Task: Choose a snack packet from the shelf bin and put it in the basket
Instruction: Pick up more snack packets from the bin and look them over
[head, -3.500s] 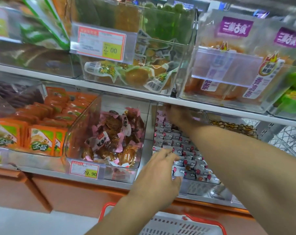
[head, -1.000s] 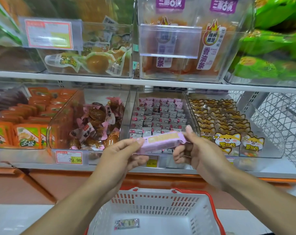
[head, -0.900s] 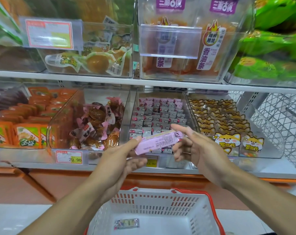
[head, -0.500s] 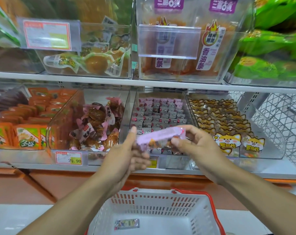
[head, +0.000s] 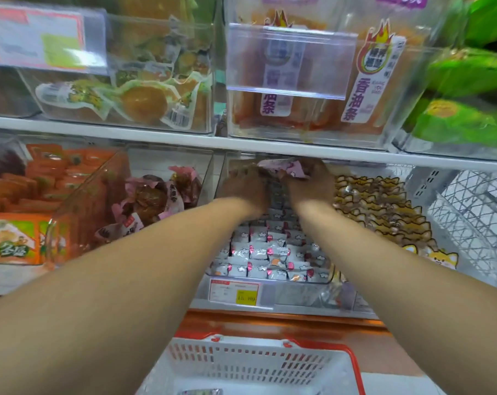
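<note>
Both forearms reach straight forward, nearly parallel, into the back of the clear plastic shelf bin (head: 270,276) under the upper shelf edge. The left hand (head: 246,185) and right hand (head: 310,182) sit close together, knuckles up, fingers curled down; the snack packet (head: 288,168), a crinkled pink-and-white wrapper, shows between and just above them, and both hands seem to pinch it (motion blur hides the exact fingertip contact). Below the wrists the bin holds rows of small glossy grey-white packets with pink ends, too many and too blurred to count. A yellow-and-white price tag (head: 235,292) is fixed to the bin's front. One white slotted plastic basket (head: 258,363) with a red rim sits at the frame's bottom; one small packet (head: 203,392) lies on its floor.
</note>
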{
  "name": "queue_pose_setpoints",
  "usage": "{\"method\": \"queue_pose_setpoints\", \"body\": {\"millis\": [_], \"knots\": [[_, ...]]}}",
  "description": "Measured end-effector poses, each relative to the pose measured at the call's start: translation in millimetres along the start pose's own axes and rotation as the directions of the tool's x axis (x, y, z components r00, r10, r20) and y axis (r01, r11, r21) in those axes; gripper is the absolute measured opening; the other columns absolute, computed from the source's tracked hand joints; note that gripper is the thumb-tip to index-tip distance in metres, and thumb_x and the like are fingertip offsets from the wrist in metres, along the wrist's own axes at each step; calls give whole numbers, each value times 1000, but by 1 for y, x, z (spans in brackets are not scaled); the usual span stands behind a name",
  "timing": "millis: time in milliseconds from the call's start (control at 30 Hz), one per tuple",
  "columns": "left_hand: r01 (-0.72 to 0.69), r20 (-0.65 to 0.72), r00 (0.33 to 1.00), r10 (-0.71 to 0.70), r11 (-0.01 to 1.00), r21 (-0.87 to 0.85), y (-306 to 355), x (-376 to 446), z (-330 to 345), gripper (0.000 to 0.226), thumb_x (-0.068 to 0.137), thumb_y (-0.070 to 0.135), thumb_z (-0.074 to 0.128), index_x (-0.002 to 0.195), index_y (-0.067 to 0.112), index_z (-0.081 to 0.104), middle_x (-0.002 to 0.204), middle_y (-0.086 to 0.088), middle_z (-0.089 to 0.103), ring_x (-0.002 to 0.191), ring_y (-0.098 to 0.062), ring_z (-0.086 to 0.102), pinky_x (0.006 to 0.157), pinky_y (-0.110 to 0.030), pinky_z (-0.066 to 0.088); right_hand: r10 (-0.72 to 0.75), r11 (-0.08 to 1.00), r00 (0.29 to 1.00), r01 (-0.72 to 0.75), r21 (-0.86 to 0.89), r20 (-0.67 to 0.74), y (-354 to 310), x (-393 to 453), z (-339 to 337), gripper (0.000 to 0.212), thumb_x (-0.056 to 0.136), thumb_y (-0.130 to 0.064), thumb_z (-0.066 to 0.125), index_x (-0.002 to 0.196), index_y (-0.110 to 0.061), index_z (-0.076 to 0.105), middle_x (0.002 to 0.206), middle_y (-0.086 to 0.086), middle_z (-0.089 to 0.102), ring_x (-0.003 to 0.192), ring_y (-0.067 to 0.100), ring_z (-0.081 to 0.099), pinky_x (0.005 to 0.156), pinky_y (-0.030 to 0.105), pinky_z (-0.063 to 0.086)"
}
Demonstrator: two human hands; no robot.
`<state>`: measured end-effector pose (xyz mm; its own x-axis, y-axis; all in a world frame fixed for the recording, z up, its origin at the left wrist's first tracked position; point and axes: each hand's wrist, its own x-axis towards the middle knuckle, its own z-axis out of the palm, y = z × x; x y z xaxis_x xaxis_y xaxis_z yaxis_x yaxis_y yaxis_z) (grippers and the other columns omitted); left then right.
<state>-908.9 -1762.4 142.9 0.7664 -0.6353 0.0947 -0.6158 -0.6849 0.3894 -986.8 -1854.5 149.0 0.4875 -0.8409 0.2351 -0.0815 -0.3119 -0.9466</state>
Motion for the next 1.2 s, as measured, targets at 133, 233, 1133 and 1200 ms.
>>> {"method": "queue_pose_setpoints", "body": {"millis": [133, 233, 1133, 1200], "knots": [[13, 102, 995, -18, 998, 55, -22, 24, 19, 70, 103, 46, 38, 160, 11, 16, 168, -16, 11, 155, -38, 6, 126, -47, 13, -103, 995, 995, 103, -4, 4, 3, 12, 9, 27, 85, -11, 78, 110, -6, 68, 92, -2, 66, 97, 18, 66, 76, 14, 44], [-25, 150, 989, 7, 992, 124, -25, 36, 22, 67, 103, 46, 31, 160, 13, 20, 169, -16, 4, 156, -34, -6, 127, -48, 4, -168, 985, 983, 166, 35, 77, -1, 19, 18, 29, 89, -14, 75, 117, -10, 66, 115, 4, 69, 114, 22, 63, 102, 30, 48], [85, 214, 971, -110, 989, 124, -11, -9, 15, 84, 101, 66, 20, 162, 15, -10, 169, -11, -18, 153, -33, -23, 126, -45, -8, -28, 612, 775, 513, -603, 631, 1, 51, 67, 21, 95, -9, 57, 105, -15, 75, 111, 9, 72, 105, 29, 64, 95, 37, 51], [91, 225, 967, -119, 987, 130, -11, -7, 16, 85, 101, 66, 17, 161, 13, -10, 169, -13, -16, 154, -33, -21, 126, -45, -7, 12, 667, 807, 434, -606, 591, 0, 51, 69, 20, 93, -7, 59, 103, -16, 73, 113, 6, 71, 108, 26, 63, 97, 38, 51]]}}
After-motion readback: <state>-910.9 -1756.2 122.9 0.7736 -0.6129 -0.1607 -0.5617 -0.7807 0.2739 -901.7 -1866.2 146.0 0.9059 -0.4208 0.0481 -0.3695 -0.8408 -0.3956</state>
